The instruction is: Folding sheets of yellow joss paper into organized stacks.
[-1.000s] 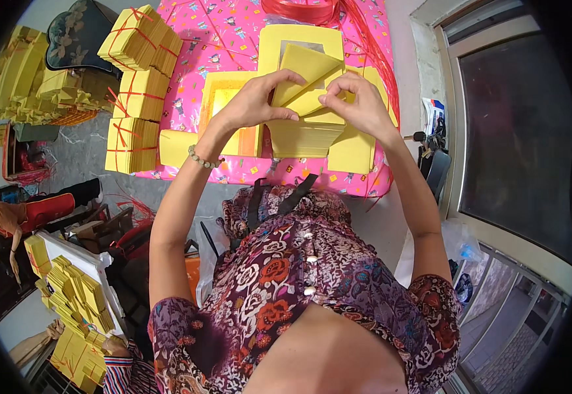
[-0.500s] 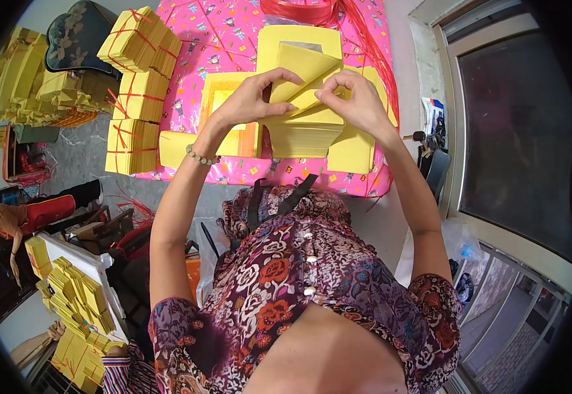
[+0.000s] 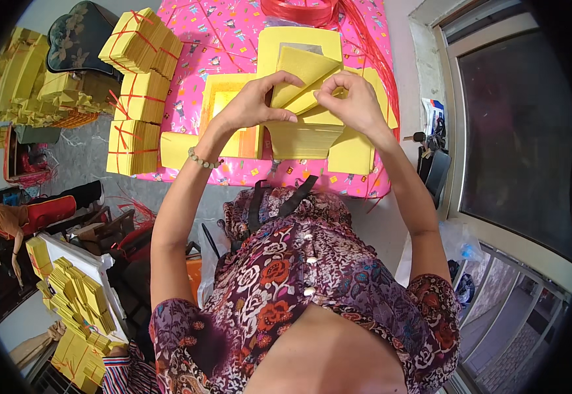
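Observation:
A folded piece of yellow paper (image 3: 307, 69) stands up at a slant over a thick stack of yellow paper (image 3: 306, 141) on the table. My left hand (image 3: 252, 104) is at its left side, thumb and forefinger spread apart in a C shape and touching the paper; the other fingers are partly hidden. On the right, thumb and forefinger of my right hand (image 3: 355, 102) are pinched together at the edge of a lower flap of the paper. Beside the stack, under my left wrist, lies a yellow sheet with an orange border (image 3: 252, 146).
Bundles of yellow paper tied with red strips (image 3: 132, 146) stand along the left edge of the pink patterned table cover (image 3: 223, 33). Red plastic strips (image 3: 371, 46) hang at the far right. A dark stool (image 3: 79, 39) and another person (image 3: 43, 213) are at left.
Very little differs. My left thumb has shifted slightly lower and the right hand's pinch has moved a touch; the paper keeps nearly the same slant.

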Tool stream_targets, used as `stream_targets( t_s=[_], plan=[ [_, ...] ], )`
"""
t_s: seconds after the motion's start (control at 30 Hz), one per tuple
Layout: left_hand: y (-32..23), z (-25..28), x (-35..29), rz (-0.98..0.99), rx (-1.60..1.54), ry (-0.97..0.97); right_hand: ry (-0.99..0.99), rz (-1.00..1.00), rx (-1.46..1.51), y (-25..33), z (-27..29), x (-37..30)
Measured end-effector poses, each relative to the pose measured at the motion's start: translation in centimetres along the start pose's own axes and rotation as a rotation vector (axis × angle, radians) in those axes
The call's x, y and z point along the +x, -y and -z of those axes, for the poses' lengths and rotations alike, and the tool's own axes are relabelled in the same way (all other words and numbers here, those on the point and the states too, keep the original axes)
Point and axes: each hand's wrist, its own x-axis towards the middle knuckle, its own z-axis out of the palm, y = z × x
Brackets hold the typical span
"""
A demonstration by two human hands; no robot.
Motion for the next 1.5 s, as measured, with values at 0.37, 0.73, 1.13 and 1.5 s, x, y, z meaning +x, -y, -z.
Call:
stream_targets(
  t_s=[0.37,0.73,1.13,1.5],
  plan=[
    [0.3,-0.6,-0.4,-0.016,-0.084,-0.061,-0.165,0.234,-0.036,0.6,-0.5,0.2],
    [1.4,-3.1,-0.4,-0.113,-0.008,-0.542,-0.493,0.191,0.181,0.0,-1.9,0.4],
    [0.3,-5.8,-0.9,-0.449,0.371,-0.742,-0.255,-0.346,0.663,-1.8,-1.1,2.7],
    [-1.6,-5.0,-1.7,-0.608,0.484,-0.827,-0.418,0.109,0.656,5.0,1.5,-0.2]
  ],
)
